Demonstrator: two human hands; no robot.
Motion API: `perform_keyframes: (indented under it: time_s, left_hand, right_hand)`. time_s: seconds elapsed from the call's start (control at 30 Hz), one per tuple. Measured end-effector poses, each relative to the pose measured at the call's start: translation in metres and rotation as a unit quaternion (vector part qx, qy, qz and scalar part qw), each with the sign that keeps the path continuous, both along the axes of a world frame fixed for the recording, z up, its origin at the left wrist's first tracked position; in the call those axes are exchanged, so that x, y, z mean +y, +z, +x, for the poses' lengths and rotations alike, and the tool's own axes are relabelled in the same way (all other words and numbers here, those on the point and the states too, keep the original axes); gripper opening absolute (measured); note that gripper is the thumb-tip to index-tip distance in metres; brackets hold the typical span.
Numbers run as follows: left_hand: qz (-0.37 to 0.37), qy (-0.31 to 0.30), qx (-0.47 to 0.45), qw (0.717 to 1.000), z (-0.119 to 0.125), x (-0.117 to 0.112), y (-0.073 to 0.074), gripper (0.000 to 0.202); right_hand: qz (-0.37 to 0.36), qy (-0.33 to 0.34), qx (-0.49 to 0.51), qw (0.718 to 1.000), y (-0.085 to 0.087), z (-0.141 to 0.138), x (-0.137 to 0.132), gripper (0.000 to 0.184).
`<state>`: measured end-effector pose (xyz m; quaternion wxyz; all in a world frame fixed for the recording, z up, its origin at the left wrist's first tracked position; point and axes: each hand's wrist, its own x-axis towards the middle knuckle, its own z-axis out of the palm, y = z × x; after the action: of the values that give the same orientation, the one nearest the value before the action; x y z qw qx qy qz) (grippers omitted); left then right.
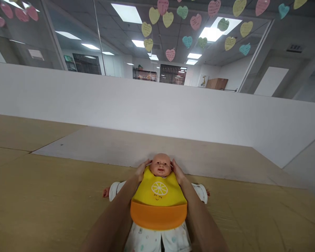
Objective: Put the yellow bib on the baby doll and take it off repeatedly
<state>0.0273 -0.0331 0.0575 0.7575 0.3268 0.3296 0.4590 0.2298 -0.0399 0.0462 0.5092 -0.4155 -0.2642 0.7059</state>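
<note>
A baby doll (160, 163) lies on its back, its head away from me and its arms spread sideways in white patterned clothes. Across its chest is a yellow silicone bib (144, 194) with a citrus slice, a smiling face and an orange pocket. My left hand (141, 170) is at the left side of the doll's neck, closed at the bib's upper edge. On the opposite side, my right hand (177, 170) is closed likewise, close against the head. The doll's head and neck partly hide my fingertips, and the bib's neck ends are out of sight.
The doll lies on a tan padded surface (55, 196). Beyond its head runs a pale grey strip (107, 143), then a low white wall (147, 105). Glass panels above carry several heart-shaped paper notes (183, 12).
</note>
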Motion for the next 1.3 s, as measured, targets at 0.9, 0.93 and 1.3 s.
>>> perform_keyframes:
  time_s: [0.9, 0.93, 1.3]
  left_hand:
    - [-0.104, -0.034, -0.089, 0.990, -0.002, -0.142, -0.007, 0.038]
    - [-0.110, -0.040, -0.088, 0.989, -0.003, -0.144, -0.009, 0.037]
    - [-0.081, -0.030, -0.062, 0.994, -0.002, -0.146, -0.020, 0.017]
  right_hand:
    - [0.079, 0.000, 0.051, 0.996, -0.004, 0.008, -0.156, 0.055]
    - [0.083, 0.007, 0.051, 0.995, -0.007, 0.008, -0.156, 0.053]
    - [0.075, -0.008, 0.076, 0.994, 0.004, 0.000, -0.153, 0.037]
